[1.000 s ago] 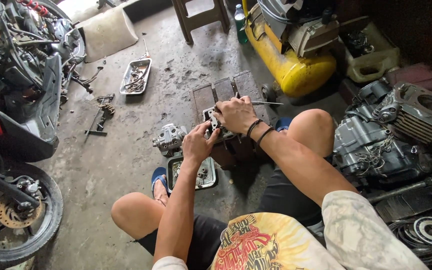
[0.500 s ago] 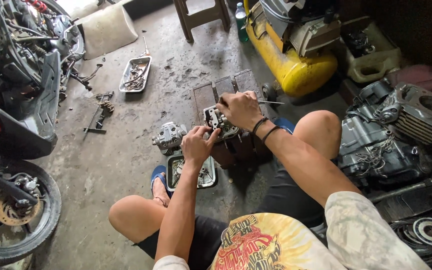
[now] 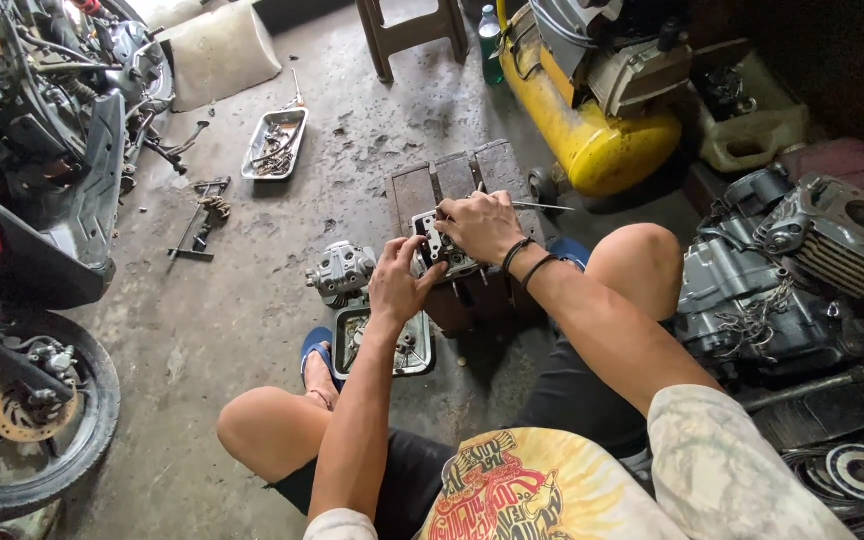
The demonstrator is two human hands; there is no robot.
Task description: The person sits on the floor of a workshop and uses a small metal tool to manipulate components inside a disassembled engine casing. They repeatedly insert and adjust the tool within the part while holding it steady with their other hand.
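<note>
Left hand (image 3: 399,285): fingers clamped on the near side of the metal engine part (image 3: 439,248).
Right hand (image 3: 482,226): fingers closed around a thin tool (image 3: 542,207), resting on the part's top.
Engine part: between both hands, on a wooden block (image 3: 457,180).
Metal tray (image 3: 419,350): just below the left fingers, on the floor (image 3: 242,290).
</note>
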